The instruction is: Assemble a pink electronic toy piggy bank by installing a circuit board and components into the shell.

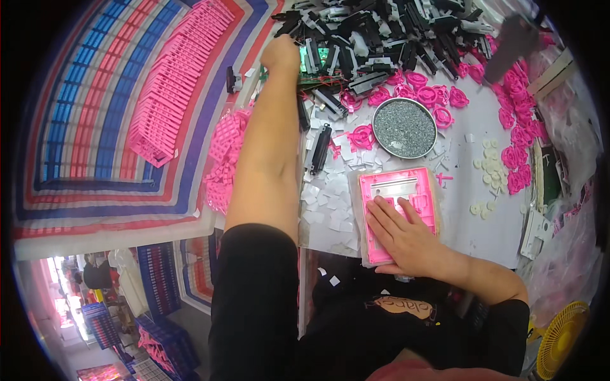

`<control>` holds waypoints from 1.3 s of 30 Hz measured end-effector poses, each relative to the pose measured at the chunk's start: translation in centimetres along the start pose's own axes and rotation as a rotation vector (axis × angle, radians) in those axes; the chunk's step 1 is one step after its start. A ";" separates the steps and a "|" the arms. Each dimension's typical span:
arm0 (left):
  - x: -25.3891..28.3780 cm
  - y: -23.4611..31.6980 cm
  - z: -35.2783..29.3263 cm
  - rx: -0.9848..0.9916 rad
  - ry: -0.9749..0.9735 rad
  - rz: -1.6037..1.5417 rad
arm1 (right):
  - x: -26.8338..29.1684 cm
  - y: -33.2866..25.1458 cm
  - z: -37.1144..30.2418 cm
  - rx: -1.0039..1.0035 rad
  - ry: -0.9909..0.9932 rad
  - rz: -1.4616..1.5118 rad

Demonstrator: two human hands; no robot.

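Note:
My right hand (413, 244) lies flat with its fingers stretched over a pink plastic casing (426, 184). The casing rests on a pale padded block (357, 209) at the table's near edge, and a silvery strip (397, 188) shows in its upper part. My left arm stretches far forward. At its end my left hand (279, 56) has its fingers curled in beside green circuit boards (311, 60) with thin red wires. What those fingers hold, if anything, is hidden.
Black and grey parts (406, 32) are heaped at the back. A round tin of small metal screws (405, 127) stands beyond the casing, among pink rings (441, 116). Small white pieces (327, 203) lie scattered. A row of pink frames (181, 82) fills the left. A yellow fan (562, 340) stands lower right.

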State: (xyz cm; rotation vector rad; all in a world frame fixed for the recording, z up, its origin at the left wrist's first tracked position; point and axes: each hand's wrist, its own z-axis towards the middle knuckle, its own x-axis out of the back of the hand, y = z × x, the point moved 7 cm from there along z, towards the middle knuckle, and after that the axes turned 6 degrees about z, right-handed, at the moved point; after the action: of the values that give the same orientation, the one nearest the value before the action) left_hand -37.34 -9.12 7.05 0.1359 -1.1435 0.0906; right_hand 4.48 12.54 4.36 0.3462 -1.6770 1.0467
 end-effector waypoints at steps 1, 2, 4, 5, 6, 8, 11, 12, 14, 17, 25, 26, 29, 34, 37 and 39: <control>1.7 -0.4 -0.5 -0.006 0.085 -0.060 | 0.0 -0.1 -0.1 0.008 0.003 -0.007; 2.8 -1.3 -0.6 0.056 0.106 -0.182 | 0.0 -0.1 -0.2 0.014 0.005 -0.015; 5.5 -5.4 -0.2 0.193 0.156 -0.402 | 0.0 -0.4 -0.2 0.008 0.020 0.005; 2.2 -9.7 1.2 0.293 0.206 -0.728 | 0.0 -0.7 0.1 0.027 0.026 0.015; 0.9 -10.8 0.9 0.342 0.209 -0.961 | 0.0 -0.7 0.1 0.038 0.030 0.017; 1.5 -9.7 0.5 0.289 0.205 -1.073 | 0.2 -0.5 -0.1 0.041 0.041 0.010; 5.5 -3.2 -5.1 -0.209 0.294 -0.422 | 0.4 -0.1 -0.5 0.023 0.059 -0.014; 5.2 -2.3 -5.7 -0.242 0.222 -0.270 | 0.4 -0.3 -0.5 0.031 0.063 -0.015; 5.0 -3.0 -4.9 -0.103 0.166 -0.340 | 0.4 -0.4 -0.4 0.041 0.073 -0.020; 5.9 -5.1 -1.9 0.196 0.275 -0.765 | 0.3 -0.5 -0.4 0.049 0.080 -0.027; 5.5 -3.5 -1.4 -0.073 0.284 -0.239 | 0.2 -0.7 -0.5 0.060 0.100 -0.040; 7.0 -4.5 -0.5 -0.014 0.341 -0.385 | 0.3 -0.4 -0.5 0.064 0.102 -0.044; 6.7 -6.3 -0.5 0.084 0.366 -0.577 | 0.4 -0.1 -0.7 0.037 0.110 -0.031; 0.9 -8.1 -0.1 0.174 -0.280 -0.495 | 0.4 -0.6 -0.5 0.065 0.100 -0.032; 5.6 -7.9 0.4 0.114 -0.068 -0.303 | 0.3 -0.4 -0.5 0.059 0.090 -0.050; 5.4 -7.7 1.0 0.049 -0.267 -0.489 | 0.3 -0.5 -0.5 0.062 0.087 -0.046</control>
State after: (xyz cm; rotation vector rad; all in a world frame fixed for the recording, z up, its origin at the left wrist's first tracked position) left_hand -34.94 -16.91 11.86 0.4780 -1.3443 -0.3432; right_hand 5.04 12.77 4.88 0.3728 -1.5542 1.0664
